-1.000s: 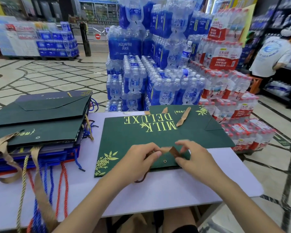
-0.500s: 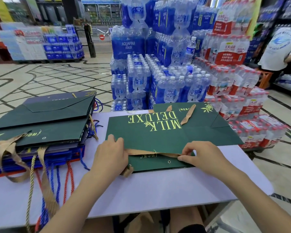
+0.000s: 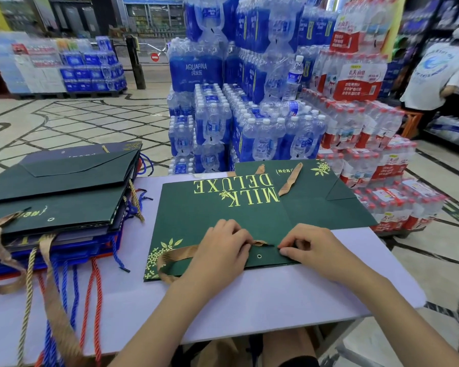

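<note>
Threading seems in hand: the green bag point(image 3: 223, 215) lies flat on the bench point(image 3: 249, 300) at 12 o'clock, left hand point(image 3: 223, 247) pinching the ribbon point(image 3: 178, 254) end, right hand point(image 3: 310, 250) pinching the bag's rim; next, that end needs feeding through the eyelet point(image 3: 259, 256) just at 6 o'clock of it.

Flat dark green paper bag point(image 3: 223, 218) on table, tan ribbon handle point(image 3: 175, 256) looping out.

Store interior: tiled floor point(image 3: 72, 123) with dark lines, stacked water packs point(image 3: 249, 102) far centre, shelves point(image 3: 451, 128) far right, white bench point(image 3: 249, 300) near.
</note>
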`<action>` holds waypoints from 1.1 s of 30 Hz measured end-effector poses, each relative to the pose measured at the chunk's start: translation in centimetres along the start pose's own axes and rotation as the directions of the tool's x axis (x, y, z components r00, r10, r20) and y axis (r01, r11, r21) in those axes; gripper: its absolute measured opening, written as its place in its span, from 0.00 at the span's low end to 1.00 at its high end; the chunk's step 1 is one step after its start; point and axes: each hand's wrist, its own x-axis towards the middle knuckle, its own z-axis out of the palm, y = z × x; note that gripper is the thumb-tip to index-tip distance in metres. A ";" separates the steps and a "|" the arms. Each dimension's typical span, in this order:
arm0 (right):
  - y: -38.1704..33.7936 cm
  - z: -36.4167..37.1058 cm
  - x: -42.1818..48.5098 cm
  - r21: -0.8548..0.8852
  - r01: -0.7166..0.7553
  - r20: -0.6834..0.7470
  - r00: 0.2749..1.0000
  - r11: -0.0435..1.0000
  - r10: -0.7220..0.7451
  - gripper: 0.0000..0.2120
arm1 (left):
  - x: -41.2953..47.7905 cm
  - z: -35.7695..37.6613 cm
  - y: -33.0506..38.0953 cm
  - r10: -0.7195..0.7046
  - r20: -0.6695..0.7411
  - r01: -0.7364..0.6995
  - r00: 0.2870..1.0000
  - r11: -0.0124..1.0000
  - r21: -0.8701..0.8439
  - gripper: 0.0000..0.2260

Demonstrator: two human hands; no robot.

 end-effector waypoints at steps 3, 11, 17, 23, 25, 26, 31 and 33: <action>0.0 0.6 0.0 -0.032 0.016 -0.038 0.999 0.999 -0.018 0.07 | -0.2 -0.3 0.0 -0.016 0.008 0.016 1.000 1.000 -0.009 0.08; -0.6 1.6 1.2 -0.084 0.049 -0.075 0.996 0.995 -0.055 0.03 | 0.1 -0.6 0.2 -0.041 0.042 0.042 0.998 0.999 -0.016 0.07; 0.1 2.3 0.7 -0.150 0.087 -0.111 0.988 0.985 -0.104 0.04 | 1.1 -0.6 0.6 -0.028 0.037 0.028 0.999 1.000 0.000 0.07; 0.0 2.1 0.3 -0.082 0.134 -0.132 0.981 0.988 -0.144 0.05 | 1.6 0.4 0.5 0.092 -0.017 -0.093 0.996 0.993 -0.069 0.07; -0.1 2.1 0.3 -0.076 0.145 -0.136 0.979 0.987 -0.154 0.06 | 1.5 0.5 0.3 0.095 -0.034 -0.098 0.995 0.990 -0.100 0.05; -0.1 2.1 0.3 -0.075 0.153 -0.135 0.978 0.985 -0.162 0.06 | 1.5 0.4 0.3 0.100 -0.040 -0.104 0.994 0.987 -0.119 0.04; 0.3 2.4 0.3 -0.133 0.211 -0.111 0.968 0.968 -0.226 0.04 | 0.8 0.1 0.5 0.085 -0.014 -0.086 0.996 0.960 -0.267 0.03; 0.5 2.6 0.3 -0.182 0.228 -0.111 0.962 0.956 -0.250 0.02 | 0.4 -0.1 0.2 0.090 -0.053 -0.101 0.995 0.956 -0.275 0.02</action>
